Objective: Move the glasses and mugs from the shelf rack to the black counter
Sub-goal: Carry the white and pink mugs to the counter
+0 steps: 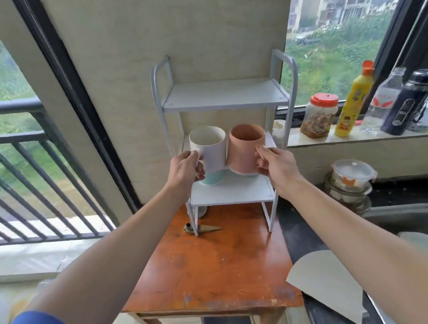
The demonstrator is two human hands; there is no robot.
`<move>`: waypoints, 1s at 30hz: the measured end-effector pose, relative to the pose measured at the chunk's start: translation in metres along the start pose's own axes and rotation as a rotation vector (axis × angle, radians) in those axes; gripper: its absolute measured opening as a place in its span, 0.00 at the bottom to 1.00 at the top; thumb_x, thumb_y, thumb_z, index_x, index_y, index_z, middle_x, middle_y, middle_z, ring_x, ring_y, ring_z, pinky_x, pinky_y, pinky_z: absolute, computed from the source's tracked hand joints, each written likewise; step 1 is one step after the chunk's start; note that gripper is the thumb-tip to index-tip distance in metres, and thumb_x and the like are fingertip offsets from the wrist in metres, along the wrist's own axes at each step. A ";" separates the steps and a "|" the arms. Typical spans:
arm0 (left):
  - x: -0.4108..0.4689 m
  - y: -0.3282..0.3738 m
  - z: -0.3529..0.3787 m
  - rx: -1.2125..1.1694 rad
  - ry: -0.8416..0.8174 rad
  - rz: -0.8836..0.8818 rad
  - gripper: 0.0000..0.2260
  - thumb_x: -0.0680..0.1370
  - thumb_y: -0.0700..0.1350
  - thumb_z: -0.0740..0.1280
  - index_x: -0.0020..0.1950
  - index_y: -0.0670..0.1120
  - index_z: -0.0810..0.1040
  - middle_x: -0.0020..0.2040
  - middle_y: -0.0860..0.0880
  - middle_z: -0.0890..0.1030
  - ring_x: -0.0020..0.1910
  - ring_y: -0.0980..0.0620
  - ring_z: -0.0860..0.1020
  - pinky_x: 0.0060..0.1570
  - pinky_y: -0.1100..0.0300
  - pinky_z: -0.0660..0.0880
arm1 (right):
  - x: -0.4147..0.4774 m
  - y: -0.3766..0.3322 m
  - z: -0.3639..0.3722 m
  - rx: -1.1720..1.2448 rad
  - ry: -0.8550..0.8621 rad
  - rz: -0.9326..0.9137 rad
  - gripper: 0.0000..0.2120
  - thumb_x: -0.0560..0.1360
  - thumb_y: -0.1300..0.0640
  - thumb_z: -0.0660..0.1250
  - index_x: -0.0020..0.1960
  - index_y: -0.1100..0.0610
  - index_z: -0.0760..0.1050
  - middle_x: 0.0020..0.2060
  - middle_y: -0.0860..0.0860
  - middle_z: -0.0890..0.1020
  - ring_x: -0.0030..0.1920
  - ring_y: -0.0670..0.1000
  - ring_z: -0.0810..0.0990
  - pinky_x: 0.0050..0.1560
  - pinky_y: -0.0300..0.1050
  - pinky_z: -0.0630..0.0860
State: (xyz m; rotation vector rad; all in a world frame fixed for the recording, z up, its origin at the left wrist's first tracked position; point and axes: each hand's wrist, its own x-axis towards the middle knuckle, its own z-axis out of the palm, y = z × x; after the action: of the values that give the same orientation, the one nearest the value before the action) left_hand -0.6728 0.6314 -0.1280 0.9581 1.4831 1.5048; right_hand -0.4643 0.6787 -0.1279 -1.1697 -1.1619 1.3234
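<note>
A white shelf rack (226, 98) stands at the back of an orange wooden table (215, 266). My left hand (186, 170) grips the handle of a white mug (210, 145), held in front of the rack's middle shelf. My right hand (276, 166) grips a pink mug (244, 148) right beside it; the two mugs nearly touch. A light blue mug (213, 179) stands on the middle shelf, mostly hidden behind the white mug. The top shelf is bare. The black counter (300, 235) runs along the table's right side.
On the counter lie a pale fan-shaped sheet (325, 284), stacked lidded glass containers (350, 184) and a sink edge (401, 216). The window sill holds a jar (319, 115), a yellow bottle (353, 102), a clear bottle (382, 98) and a dark flask (407, 102). A small tan wedge (204, 228) lies under the rack.
</note>
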 end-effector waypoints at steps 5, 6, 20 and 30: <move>-0.062 -0.003 -0.020 0.027 -0.121 -0.009 0.11 0.79 0.42 0.57 0.41 0.41 0.75 0.23 0.50 0.70 0.28 0.48 0.69 0.32 0.57 0.67 | -0.081 0.012 -0.026 0.075 0.096 -0.027 0.12 0.79 0.55 0.66 0.40 0.59 0.80 0.24 0.48 0.73 0.29 0.47 0.73 0.37 0.45 0.75; -0.076 -0.006 -0.021 0.028 -0.152 -0.015 0.11 0.79 0.42 0.58 0.40 0.41 0.74 0.23 0.50 0.69 0.27 0.48 0.69 0.31 0.57 0.66 | -0.098 0.015 -0.033 0.088 0.117 -0.014 0.12 0.79 0.56 0.65 0.41 0.60 0.79 0.24 0.48 0.73 0.29 0.48 0.72 0.36 0.46 0.74; -0.276 -0.045 0.126 0.051 -0.751 -0.157 0.21 0.79 0.37 0.58 0.26 0.48 0.70 0.24 0.48 0.67 0.25 0.49 0.67 0.31 0.58 0.61 | -0.340 0.049 -0.244 0.209 0.546 0.048 0.11 0.78 0.60 0.66 0.37 0.61 0.78 0.25 0.50 0.72 0.24 0.45 0.68 0.34 0.44 0.68; -0.501 -0.079 0.344 0.094 -1.146 -0.266 0.11 0.79 0.38 0.58 0.37 0.43 0.72 0.23 0.49 0.67 0.27 0.49 0.66 0.31 0.58 0.62 | -0.566 0.061 -0.459 0.191 0.924 0.087 0.12 0.77 0.59 0.67 0.36 0.61 0.77 0.21 0.49 0.71 0.25 0.49 0.69 0.33 0.45 0.71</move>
State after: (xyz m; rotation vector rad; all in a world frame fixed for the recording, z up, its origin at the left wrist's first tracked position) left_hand -0.1571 0.3063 -0.1892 1.2888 0.7666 0.4747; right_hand 0.0184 0.1332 -0.1936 -1.4554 -0.3086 0.7545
